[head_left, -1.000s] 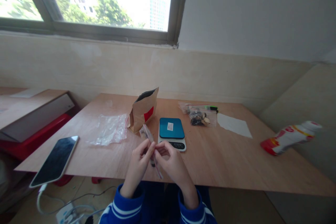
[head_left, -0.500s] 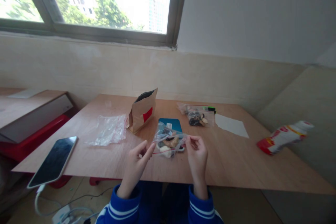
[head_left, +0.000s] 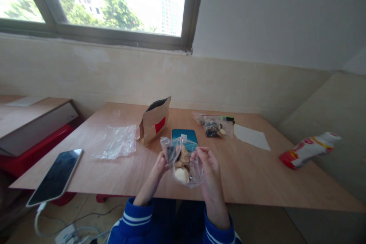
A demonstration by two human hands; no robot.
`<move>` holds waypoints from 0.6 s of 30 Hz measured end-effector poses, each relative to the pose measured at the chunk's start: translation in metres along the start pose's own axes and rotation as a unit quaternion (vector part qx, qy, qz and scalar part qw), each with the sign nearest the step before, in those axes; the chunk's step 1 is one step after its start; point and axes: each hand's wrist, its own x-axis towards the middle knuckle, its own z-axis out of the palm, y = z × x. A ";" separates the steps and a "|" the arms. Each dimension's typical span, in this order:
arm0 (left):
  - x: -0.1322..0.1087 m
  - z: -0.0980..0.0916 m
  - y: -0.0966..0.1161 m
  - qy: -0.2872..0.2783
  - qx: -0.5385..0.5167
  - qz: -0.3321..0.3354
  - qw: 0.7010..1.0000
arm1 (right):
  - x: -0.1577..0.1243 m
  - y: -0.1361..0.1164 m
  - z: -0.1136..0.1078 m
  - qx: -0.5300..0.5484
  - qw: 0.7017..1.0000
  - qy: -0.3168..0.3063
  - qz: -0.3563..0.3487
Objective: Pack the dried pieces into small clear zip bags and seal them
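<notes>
A small clear zip bag [head_left: 182,162] with dark and pale pieces inside hangs above the table's near edge. My left hand [head_left: 158,167] pinches its left top corner. The fingers of my right hand [head_left: 209,169] are closed on its right top edge. Just behind the bag sits a small scale with a blue top [head_left: 184,135], partly hidden by the bag. An open brown paper pouch with a red mark [head_left: 154,121] stands to the left of the scale.
Empty clear bags [head_left: 117,142] lie left of the pouch. A second filled zip bag [head_left: 214,126] and a white sheet [head_left: 251,136] lie at the back right. A phone [head_left: 55,177] overhangs the table's left corner. A red and white bottle [head_left: 310,148] lies on the right ledge.
The bag, first pinched narrow between both hands, was stretched flat between them. Now the hands are closer together and the bag hangs down, bulging with its contents.
</notes>
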 end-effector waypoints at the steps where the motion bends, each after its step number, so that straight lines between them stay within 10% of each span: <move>1: 0.000 0.002 -0.004 -0.010 -0.038 -0.012 0.999 | 0.000 0.001 0.000 -0.011 1.000 -0.005 0.016; 7: -0.001 0.009 -0.008 0.096 0.005 0.070 0.993 | 0.001 0.005 -0.008 -0.205 0.968 0.079 -0.125; 18: -0.004 0.013 0.000 0.117 0.153 0.174 0.966 | -0.004 0.013 0.001 -0.316 0.943 -0.075 -0.075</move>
